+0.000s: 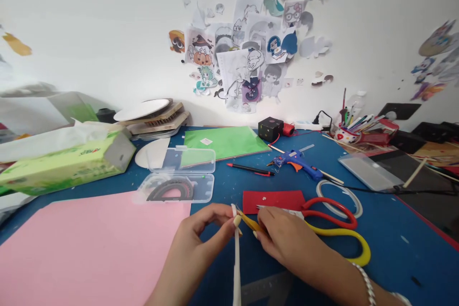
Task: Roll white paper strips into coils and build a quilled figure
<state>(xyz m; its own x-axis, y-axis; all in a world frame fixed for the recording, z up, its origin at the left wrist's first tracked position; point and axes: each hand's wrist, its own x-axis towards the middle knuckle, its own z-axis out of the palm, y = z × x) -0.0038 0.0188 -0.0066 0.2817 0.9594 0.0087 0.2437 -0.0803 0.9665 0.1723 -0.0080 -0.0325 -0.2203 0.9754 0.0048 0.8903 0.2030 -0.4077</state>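
Observation:
A narrow white strip hangs from my left hand, its top end pinched between thumb and index finger. My right hand is closed around slim yellow tweezers, whose fine tip meets the strip at my left fingertips. Scissors with one red and one yellow handle loop lie beside and partly behind my right hand, which hides some of their blades. Just beyond it is a flat red piece. Under the strip, a clear set square rests on the blue tabletop.
Pink sheet covers the left side. Behind are an open clear case with a protractor, a black-and-red pen, a blue glue gun and green sheets. A tissue pack stands left; a white coil lies right.

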